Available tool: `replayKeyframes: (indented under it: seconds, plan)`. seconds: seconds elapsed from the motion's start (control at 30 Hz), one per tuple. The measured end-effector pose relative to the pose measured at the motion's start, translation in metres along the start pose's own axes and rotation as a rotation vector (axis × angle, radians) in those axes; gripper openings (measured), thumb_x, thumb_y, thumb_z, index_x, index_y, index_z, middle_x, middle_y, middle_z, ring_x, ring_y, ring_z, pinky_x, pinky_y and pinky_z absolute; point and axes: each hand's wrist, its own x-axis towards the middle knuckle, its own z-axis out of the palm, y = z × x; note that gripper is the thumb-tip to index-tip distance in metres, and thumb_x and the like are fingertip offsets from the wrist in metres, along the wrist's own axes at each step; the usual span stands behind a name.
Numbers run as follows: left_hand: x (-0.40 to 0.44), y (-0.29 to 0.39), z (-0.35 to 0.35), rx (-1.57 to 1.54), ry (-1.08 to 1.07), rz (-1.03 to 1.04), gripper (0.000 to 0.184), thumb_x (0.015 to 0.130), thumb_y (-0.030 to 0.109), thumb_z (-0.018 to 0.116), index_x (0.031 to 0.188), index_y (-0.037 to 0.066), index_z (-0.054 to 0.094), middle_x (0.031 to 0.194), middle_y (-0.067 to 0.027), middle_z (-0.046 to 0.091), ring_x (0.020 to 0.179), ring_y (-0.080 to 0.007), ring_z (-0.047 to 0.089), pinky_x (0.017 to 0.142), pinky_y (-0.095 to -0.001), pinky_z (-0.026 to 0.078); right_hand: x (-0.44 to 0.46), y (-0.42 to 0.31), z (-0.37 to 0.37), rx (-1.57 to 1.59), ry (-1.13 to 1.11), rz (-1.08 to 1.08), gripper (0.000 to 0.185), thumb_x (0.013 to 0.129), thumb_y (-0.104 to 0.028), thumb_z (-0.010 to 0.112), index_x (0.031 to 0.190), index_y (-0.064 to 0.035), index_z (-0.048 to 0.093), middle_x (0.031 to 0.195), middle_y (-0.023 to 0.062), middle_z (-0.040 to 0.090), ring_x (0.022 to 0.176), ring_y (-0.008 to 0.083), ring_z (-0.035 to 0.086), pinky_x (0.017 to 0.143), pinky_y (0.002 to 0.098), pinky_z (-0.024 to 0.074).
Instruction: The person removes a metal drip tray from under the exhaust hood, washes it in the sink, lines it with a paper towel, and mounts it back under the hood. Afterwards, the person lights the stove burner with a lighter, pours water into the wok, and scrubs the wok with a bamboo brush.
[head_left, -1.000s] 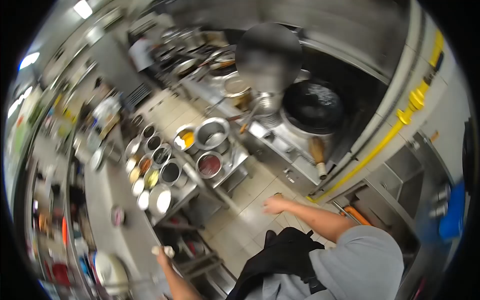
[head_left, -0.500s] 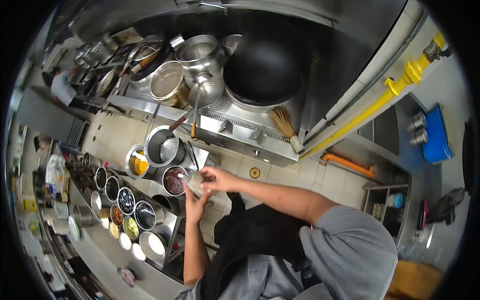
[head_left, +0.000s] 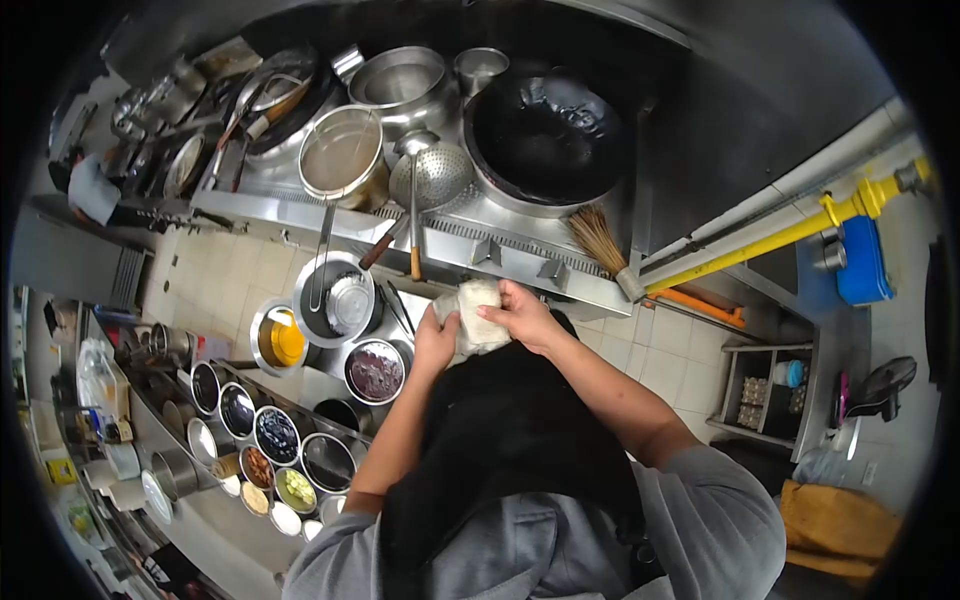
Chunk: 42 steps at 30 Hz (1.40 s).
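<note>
A small clear plastic bag with a whitish block-like content (head_left: 480,312) is held up in front of my body; I cannot make out what is inside. My left hand (head_left: 437,340) grips its left side, where loose plastic shows. On its right side my right hand (head_left: 526,316) is closed, thumb over the front. Just to the left of the bag stands a metal pot of dark red sauce (head_left: 375,372). A dark pair of tongs (head_left: 400,305) lies between that pot and a larger pot with a ladle (head_left: 345,298).
A black wok (head_left: 545,140) sits on the steel range ahead, with a bamboo brush (head_left: 600,245) at its right. A perforated skimmer (head_left: 440,178) rests beside a strainer pot (head_left: 342,155). Several ingredient containers (head_left: 277,435) line the left counter. A person (head_left: 93,190) stands far left.
My hands and the bag have moved right, away from above the red sauce pot, and the bag now faces me more squarely. The view has turned, and the wok's inside shows more clearly.
</note>
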Motion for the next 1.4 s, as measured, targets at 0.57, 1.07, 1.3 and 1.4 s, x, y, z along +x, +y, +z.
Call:
replayKeyframes:
  seconds: [0.57,1.07,1.3,1.4]
  plan:
    - [-0.030,-0.020,-0.081,-1.221,-0.027,-0.455,0.042,0.090,0.030,0.063,0.120,0.001,0.055,0.104,-0.0147,0.066,0.090,-0.0292,0.066,0.081,-0.0428,0.054,0.288,0.129,0.051,0.118,0.291,0.432,0.037,0.087,-0.029,0.068,0.104,0.0031,0.061,0.085,0.0138,0.063,0.072,0.0279,0.063,0.064,0.0429,0.0573]
    - [-0.038,-0.021,-0.077,-0.797,0.169,-0.579,0.036,0.081,0.009,0.059,0.114,-0.005,0.055,0.092,-0.0146,0.066,0.077,-0.0263,0.066,0.067,-0.0380,0.056,0.251,-0.115,-0.015,-0.036,0.047,0.185,0.018,0.094,-0.022,0.059,0.090,-0.0045,0.055,0.057,0.0051,0.052,0.037,0.0172,0.048,0.032,0.0341,0.0397]
    - [-0.019,0.014,-0.028,-0.697,0.330,-0.514,0.033,0.081,0.012,0.076,0.106,0.001,0.058,0.086,-0.0063,0.063,0.068,-0.0169,0.061,0.056,-0.0322,0.049,0.438,-0.216,-0.001,-1.041,0.356,0.063,0.024,0.091,-0.016,0.060,0.096,0.0060,0.065,0.075,0.0205,0.069,0.053,0.0256,0.067,0.046,0.0408,0.0517]
    - [-0.021,0.013,-0.013,-0.630,0.417,-0.492,0.035,0.080,0.011,0.072,0.109,0.001,0.056,0.086,-0.0067,0.063,0.066,-0.0168,0.061,0.054,-0.0314,0.048,0.461,-0.236,0.009,-1.198,0.241,0.076,0.018,0.086,-0.007,0.058,0.088,0.0062,0.069,0.084,0.0236,0.071,0.067,0.0316,0.072,0.058,0.0417,0.0563]
